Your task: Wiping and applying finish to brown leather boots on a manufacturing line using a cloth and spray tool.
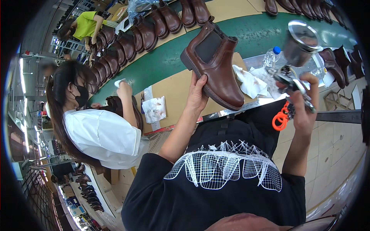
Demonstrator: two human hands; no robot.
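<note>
My left hand is closed around the sole of a brown leather Chelsea boot with a dark elastic side panel. The boot is held up in front of me, heel to the left and toe toward the lower right. To its right, my right hand grips a metal spray gun that carries a silver cup on top. Orange coils hang below the gun beside my fingers. The gun's nozzle side faces the boot, with space between them; the trigger is not clearly visible.
A clear bottle with a blue cap and crumpled white cloths lie on the bench. Rows of brown boots line the green table. At my left, a co-worker in a white shirt handles a dark boot and a white cloth.
</note>
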